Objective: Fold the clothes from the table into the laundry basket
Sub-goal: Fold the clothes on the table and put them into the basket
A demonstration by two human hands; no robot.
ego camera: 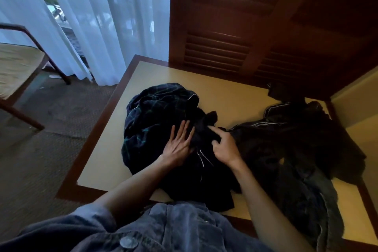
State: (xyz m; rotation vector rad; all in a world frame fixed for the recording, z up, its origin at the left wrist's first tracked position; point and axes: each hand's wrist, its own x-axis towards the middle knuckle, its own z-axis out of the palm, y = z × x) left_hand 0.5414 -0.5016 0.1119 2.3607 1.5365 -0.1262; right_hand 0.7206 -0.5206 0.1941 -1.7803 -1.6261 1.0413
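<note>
Head view, garment: dark plaid crumpled cloth garment [155,129], toward the cream wooden-rimmed table's [235,92] left edge.
Left hand [178,147]: fingers straight, pressing flat on it.
Right hand [224,145]: fingers curled, pinching its dark fold just beside the left hand.
Basket: not visible.

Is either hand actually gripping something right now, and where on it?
The right hand pinches a fold atop the dark plaid garment; the left hand rests flat on it.

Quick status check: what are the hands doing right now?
Left hand flat on plaid garment. Right hand pinching dark cloth. Second pile waiting. No basket visible.
</note>
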